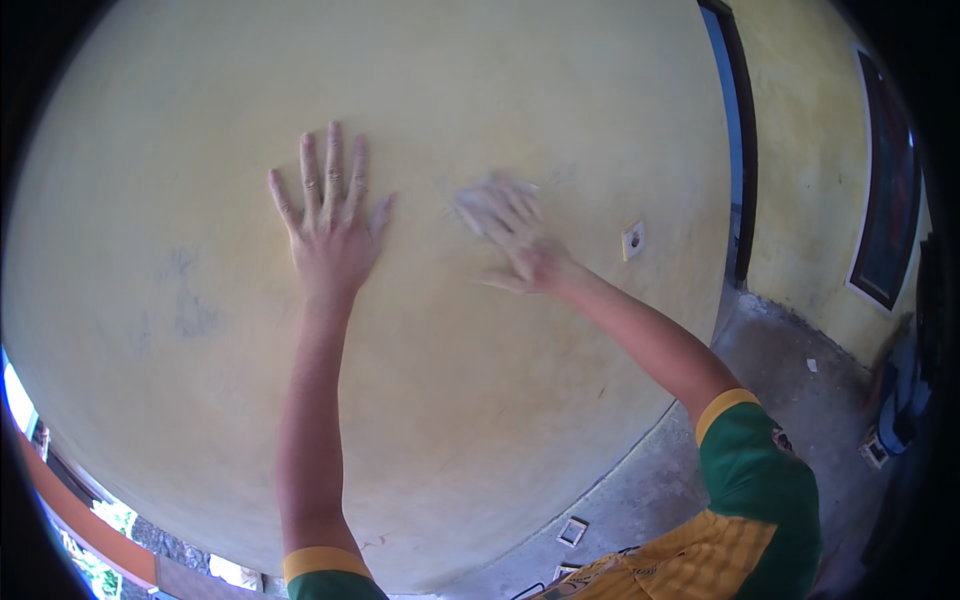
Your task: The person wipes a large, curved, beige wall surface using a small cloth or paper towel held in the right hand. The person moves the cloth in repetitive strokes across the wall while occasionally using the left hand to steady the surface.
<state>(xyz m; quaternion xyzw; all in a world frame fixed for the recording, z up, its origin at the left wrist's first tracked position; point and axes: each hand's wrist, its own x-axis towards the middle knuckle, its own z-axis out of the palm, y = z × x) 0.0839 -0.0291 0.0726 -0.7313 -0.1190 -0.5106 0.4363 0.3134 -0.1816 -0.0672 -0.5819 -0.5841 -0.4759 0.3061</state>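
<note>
My left hand (335, 225) lies flat on a pale yellow wall (450, 400), fingers spread and pointing up, with nothing in it. To its right, my right hand (515, 235) is against the same wall, smeared by motion, its thumb held out to the side. A pale greyish, thin-looking piece (478, 204) shows at its fingers, too blurred to name. Dark scuffs mark the wall near the right fingertips, and a grey worn patch (188, 295) lies left of my left forearm.
A wall socket (633, 241) sits right of my right hand. Beyond it are a dark-framed doorway (742, 150) and a dark framed panel (887, 185). Small square frames (572, 531) lie on the concrete floor (660, 490) by the wall's foot. Blue material (905, 410) lies at far right.
</note>
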